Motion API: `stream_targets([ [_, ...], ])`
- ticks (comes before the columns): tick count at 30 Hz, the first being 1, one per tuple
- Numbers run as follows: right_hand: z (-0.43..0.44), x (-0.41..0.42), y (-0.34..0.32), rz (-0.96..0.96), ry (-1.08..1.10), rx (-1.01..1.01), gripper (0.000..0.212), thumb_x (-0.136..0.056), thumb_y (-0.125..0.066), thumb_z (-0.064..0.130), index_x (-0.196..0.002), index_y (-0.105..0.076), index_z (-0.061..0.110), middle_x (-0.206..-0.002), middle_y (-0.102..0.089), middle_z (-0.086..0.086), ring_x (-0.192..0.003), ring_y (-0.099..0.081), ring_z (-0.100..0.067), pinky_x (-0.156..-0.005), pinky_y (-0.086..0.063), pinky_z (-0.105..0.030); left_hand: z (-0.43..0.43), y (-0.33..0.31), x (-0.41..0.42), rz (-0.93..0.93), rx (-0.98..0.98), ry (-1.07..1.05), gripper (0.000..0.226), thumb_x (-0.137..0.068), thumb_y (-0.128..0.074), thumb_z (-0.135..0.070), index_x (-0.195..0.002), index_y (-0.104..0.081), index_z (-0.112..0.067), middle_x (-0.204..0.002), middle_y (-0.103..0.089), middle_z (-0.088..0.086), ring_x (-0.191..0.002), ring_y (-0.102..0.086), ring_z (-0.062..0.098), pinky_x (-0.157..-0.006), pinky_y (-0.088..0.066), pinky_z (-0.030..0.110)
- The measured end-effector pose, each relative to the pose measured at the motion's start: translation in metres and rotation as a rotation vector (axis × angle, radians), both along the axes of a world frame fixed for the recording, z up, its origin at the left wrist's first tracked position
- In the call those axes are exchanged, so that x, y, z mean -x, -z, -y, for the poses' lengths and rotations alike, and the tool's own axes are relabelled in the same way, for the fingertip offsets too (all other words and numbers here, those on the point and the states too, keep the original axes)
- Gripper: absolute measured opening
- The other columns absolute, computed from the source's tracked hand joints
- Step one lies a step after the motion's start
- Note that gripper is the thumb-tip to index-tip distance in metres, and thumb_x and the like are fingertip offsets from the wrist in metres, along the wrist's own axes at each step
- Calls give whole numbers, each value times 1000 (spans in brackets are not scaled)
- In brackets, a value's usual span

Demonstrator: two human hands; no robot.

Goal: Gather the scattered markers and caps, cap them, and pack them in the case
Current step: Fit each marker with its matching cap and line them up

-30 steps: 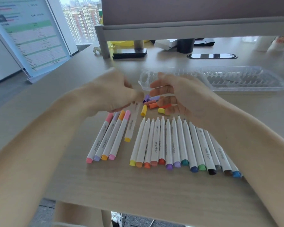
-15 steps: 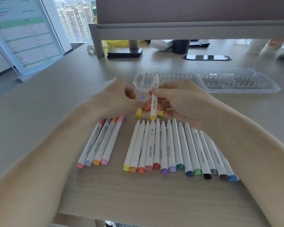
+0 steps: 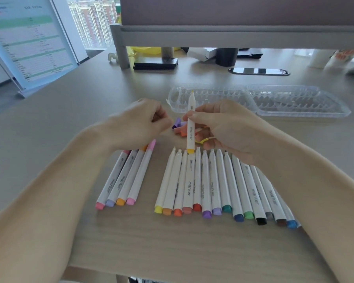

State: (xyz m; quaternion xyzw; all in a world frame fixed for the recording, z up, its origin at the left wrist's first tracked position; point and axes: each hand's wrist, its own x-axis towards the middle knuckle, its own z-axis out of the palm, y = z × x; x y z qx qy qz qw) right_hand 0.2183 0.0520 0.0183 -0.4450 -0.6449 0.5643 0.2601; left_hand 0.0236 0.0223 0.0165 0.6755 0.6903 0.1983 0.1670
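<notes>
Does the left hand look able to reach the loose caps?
Probably yes: the left hand is right beside the loose caps, with nothing between; the yellow marker in the right hand stands just past them.

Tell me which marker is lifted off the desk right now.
The yellow-ended marker, pinched upright in the right hand, bare tip up. All the other markers lie flat on the desk in two groups.

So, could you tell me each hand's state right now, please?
Left hand: curled, cannot tell if holding anything.
Right hand: holding a yellow marker.
</notes>
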Motion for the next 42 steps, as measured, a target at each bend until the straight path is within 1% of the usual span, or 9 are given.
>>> stream_targets([
  [4,0,2,2,-1,-28,20,22,-105,-58,23,-108,-72,6,-93,-80,-5,-58,-62,-6,-55,-54,-20,-2,0,2,125,-34,-56,28,-107,-48,-35,-104,-66,-14,-93,-60,0,-76,-53,13,-65,-45,29],
  [8,2,2,2,31,-92,1,23,-105,-59,23,-107,-74,5,-89,-79,-4,-59,-63,-6,-53,-51,-18,-8,1,0,608,-180,-155,21,-105,-55,-29,-100,-71,-15,-91,-78,-4,-77,-65,8,-72,-51,28],
  [11,5,3,1,56,-154,2,24,-104,-59,26,-104,-74,7,-84,-78,-1,-59,-62,-6,-53,-50,-19,-10,2,-1,798,-241,-204,14,-101,-64,-30,-106,-72,-21,-92,-80,-5,-83,-68,10,-77,-51,30],
  [14,8,4,0,66,-204,-8,25,-104,-58,27,-102,-74,8,-83,-77,-1,-60,-61,-6,-53,-49,-18,-8,3,-2,814,-243,-179,18,-100,-65,-32,-117,-72,-29,-97,-80,-6,-91,-71,11,-83,-53,29],
  [18,9,5,0,81,-218,-20,25,-104,-59,28,-100,-74,8,-81,-77,0,-60,-60,-6,-53,-48,-17,-5,4,-7,827,-227,-137,15,-98,-67,-31,-109,-76,-25,-98,-80,-4,-100,-74,17,-83,-53,30],
  [31,6,5,2,22,-98,-87,30,-105,-57,26,-97,-74,3,-65,-71,5,-50,-56,-2,-50,-46,-14,-2,2,-13,710,-224,-85,16,-93,-74,-30,-102,-75,-17,-90,-80,1,-85,-77,19,-79,-55,31],
  [36,8,6,5,-52,-45,-114,34,-105,-58,23,-99,-73,-7,-58,-66,3,-44,-54,-2,-48,-44,-11,2,-1,-14,752,-170,-9,23,-92,-75,-22,-113,-72,-13,-93,-80,5,-88,-77,21,-93,-60,42],
  [39,9,8,-1,-58,-20,-99,38,-102,-60,33,-98,-77,-1,-75,-76,-8,-51,-60,-5,-51,-48,-14,4,-6,-13,778,-154,15,22,-92,-74,-18,-113,-71,-13,-93,-80,9,-90,-77,26,-93,-60,43],
  [42,8,7,-7,-112,27,4,49,-100,-59,47,-104,-75,0,-94,-78,-17,-64,-66,-15,-54,-53,-20,6,-17,-6,688,-172,-15,15,-93,-74,-17,-107,-72,-12,-88,-79,8,-77,-73,15,-80,-58,31],
])
